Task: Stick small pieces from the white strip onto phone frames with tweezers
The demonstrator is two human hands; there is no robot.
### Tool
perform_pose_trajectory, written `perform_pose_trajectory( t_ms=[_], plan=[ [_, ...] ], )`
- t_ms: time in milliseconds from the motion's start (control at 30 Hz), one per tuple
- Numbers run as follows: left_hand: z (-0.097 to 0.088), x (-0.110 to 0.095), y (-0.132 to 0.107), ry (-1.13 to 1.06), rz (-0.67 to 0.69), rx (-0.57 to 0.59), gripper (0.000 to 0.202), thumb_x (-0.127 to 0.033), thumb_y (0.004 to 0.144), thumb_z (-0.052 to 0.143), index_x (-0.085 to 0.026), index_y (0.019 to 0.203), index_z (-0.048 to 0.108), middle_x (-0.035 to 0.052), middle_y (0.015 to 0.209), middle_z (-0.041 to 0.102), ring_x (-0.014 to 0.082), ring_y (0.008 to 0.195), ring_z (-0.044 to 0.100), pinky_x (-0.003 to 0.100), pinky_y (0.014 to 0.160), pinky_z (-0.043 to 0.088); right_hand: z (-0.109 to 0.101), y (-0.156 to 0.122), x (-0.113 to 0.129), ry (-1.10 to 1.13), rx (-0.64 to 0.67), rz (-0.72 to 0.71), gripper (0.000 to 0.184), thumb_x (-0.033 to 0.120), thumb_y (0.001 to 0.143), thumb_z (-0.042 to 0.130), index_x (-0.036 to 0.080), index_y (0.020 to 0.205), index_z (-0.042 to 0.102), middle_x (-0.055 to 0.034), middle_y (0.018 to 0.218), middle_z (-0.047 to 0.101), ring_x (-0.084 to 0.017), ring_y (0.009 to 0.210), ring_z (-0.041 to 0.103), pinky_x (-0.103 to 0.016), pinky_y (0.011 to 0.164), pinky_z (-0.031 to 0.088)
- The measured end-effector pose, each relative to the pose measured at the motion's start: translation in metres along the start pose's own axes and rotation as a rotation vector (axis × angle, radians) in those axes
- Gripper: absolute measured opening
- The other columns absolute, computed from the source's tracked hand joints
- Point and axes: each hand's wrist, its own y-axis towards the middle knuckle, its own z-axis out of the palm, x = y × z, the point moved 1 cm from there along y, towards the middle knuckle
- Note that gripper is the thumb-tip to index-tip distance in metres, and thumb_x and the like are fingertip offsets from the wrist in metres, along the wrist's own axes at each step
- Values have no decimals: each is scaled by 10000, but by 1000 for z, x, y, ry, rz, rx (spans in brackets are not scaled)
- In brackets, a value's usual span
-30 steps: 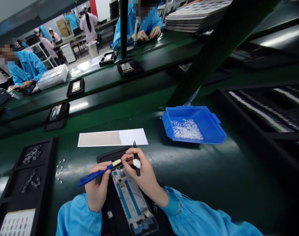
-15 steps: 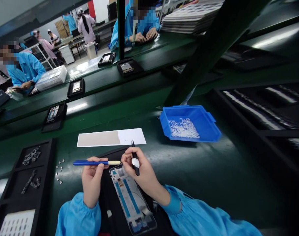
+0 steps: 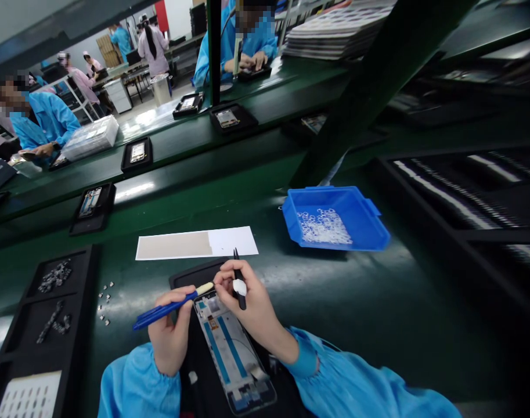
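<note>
Centrally, one phone frame [image 3: 234, 354], left hand [image 3: 169, 337] pinching one blue pen [image 3: 160, 312], right hand [image 3: 251, 307] pinching one black tweezers [image 3: 237, 278].

We're on a factory floor, an electronics assembly line. Long green workbenches [image 3: 265, 133] run in rows, and black carrier trays [image 3: 136, 154] sit spaced along them, each with a phone frame inside. Co-workers in blue smocks [image 3: 47, 122] bend over their own stations, others in pink coats stand further back. Close by, a blue parts bin [image 3: 334, 217] holds tiny clear rings, a black compartment tray [image 3: 42, 313] carries small metal bits, and stacked flat trays [image 3: 343, 26] wait up on the far bench.
</note>
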Motion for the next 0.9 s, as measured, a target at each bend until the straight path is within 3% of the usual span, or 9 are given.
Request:
perform_pose_trajectory(
  t_ms=[267, 367, 433, 533, 600, 700, 800, 900],
  plan=[
    [-1, 11, 11, -268, -514, -18, 441, -514, 736, 791, -174, 890, 557, 82, 866, 761, 201, 742, 737, 312, 703, 622, 1, 0, 4, 81, 74, -32, 154, 227, 845, 562, 235, 973, 477, 18, 757, 581, -115, 594, 526, -243, 578, 479],
    [-1, 13, 14, -347, -604, -37, 500, -517, 670, 839, -175, 893, 549, 77, 859, 760, 181, 684, 723, 298, 686, 616, -11, 9, 8, -19, -32, -99, 136, 269, 852, 572, 237, 954, 488, 11, 725, 606, -130, 580, 554, -251, 554, 481],
    [-1, 13, 14, -363, -620, -50, 516, -511, 648, 855, -177, 895, 550, 74, 857, 760, 181, 681, 723, 292, 681, 616, -36, 23, 10, -109, -197, -145, 167, 285, 842, 603, 235, 955, 491, -5, 771, 611, -153, 649, 594, -276, 608, 499],
    [-3, 13, 13, -362, -614, -62, 512, -501, 655, 857, -176, 908, 552, 77, 872, 763, 195, 727, 735, 288, 696, 620, -98, 50, 13, -241, -500, -195, 285, 270, 786, 648, 230, 995, 459, -25, 858, 583, -198, 774, 606, -342, 735, 494],
    [-4, 15, 12, -358, -595, -45, 493, -488, 679, 846, -175, 922, 553, 75, 884, 765, 201, 768, 742, 286, 716, 624, -141, 66, 14, -537, -655, -184, 247, 249, 767, 615, 221, 986, 503, -34, 821, 599, -237, 775, 600, -381, 747, 466],
    [-4, 14, 10, -308, -528, 6, 429, -471, 746, 802, -175, 934, 555, 70, 898, 768, 194, 798, 746, 274, 733, 625, -178, 78, 12, -1016, -506, -141, 255, 155, 734, 541, 220, 977, 578, -60, 837, 651, -270, 776, 593, -361, 659, 422],
    [-5, 10, 10, -168, -428, 54, 338, -423, 817, 744, -177, 952, 555, 73, 911, 771, 189, 819, 747, 266, 743, 621, -171, 74, 7, -1096, -400, -218, 316, 120, 733, 530, 217, 1025, 599, -64, 887, 674, -267, 808, 596, -339, 633, 413],
    [-6, 6, 10, -9, -333, 111, 278, -338, 861, 696, -189, 1035, 539, 71, 932, 774, 186, 871, 744, 267, 771, 610, -134, 55, 2, -890, -343, -311, 180, 231, 842, 601, 222, 1022, 597, -39, 826, 656, -232, 754, 601, -330, 662, 444]
  ],
)
